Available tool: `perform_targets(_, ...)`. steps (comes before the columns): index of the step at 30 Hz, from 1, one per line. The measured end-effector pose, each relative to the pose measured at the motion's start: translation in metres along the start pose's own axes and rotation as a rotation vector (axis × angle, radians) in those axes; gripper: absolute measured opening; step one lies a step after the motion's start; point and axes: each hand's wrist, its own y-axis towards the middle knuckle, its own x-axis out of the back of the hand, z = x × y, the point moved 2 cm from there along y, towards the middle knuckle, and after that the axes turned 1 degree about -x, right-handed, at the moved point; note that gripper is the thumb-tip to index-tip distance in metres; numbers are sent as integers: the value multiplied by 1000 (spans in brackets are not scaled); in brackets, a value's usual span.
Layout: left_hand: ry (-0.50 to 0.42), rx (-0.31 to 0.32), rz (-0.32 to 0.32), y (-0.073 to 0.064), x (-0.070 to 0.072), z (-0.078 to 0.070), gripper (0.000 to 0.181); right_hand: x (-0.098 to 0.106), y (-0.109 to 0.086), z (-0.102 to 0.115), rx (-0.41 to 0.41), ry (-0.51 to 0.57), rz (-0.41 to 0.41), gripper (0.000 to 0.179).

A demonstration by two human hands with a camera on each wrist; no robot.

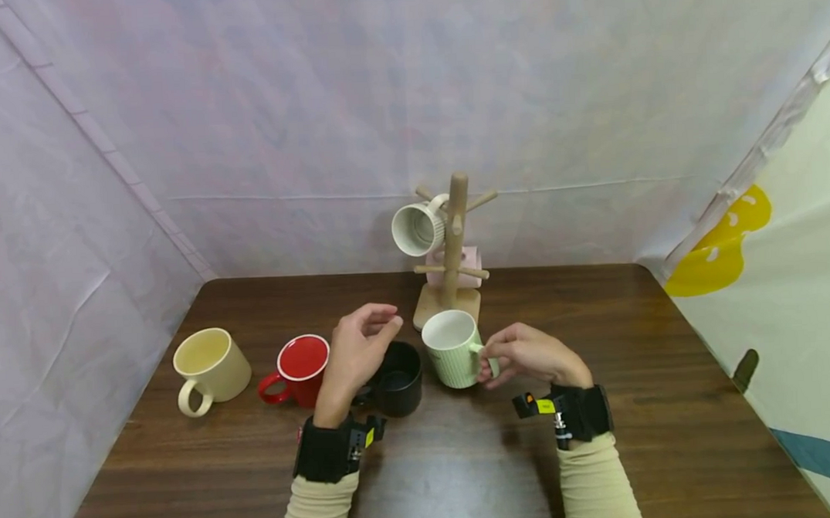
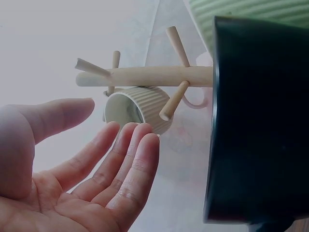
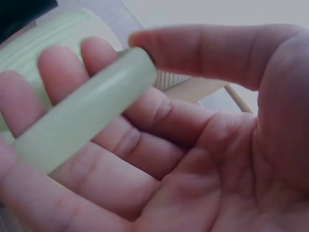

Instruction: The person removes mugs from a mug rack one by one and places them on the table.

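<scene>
A light green ribbed mug (image 1: 454,359) stands upright in front of the wooden mug rack. My right hand (image 1: 530,354) holds it by its handle (image 3: 91,111); in the right wrist view the fingers pass through the handle and the thumb lies at its top end. My left hand (image 1: 363,346) hovers with nothing in it, fingers loosely bent, above and beside a black mug (image 1: 401,379). The left wrist view shows the palm and spread thumb apart from the black mug (image 2: 260,125). The black mug's handle is partly hidden by my left wrist.
On the wooden mug rack (image 1: 458,234) hang a cream ribbed mug (image 1: 417,229) on an upper peg and a pink mug (image 1: 469,268) lower behind the post. A red mug (image 1: 304,364) and a yellow mug (image 1: 214,368) stand on the table (image 1: 208,469) at the left.
</scene>
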Motion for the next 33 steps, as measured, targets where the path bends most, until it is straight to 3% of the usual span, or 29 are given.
perform_targets(10, 14, -7, -7, 0, 0, 0, 26, 7, -7, -3, -13, -162, -19, 28)
perform_targets(18, 2, -19, -17, 1, 0, 0, 25, 14, -10, -7, 9, -230, -17, 28)
perform_targets(33, 2, -7, -20, 1, 1, 1, 25, 17, -11, -13, 43, -367, 74, 22)
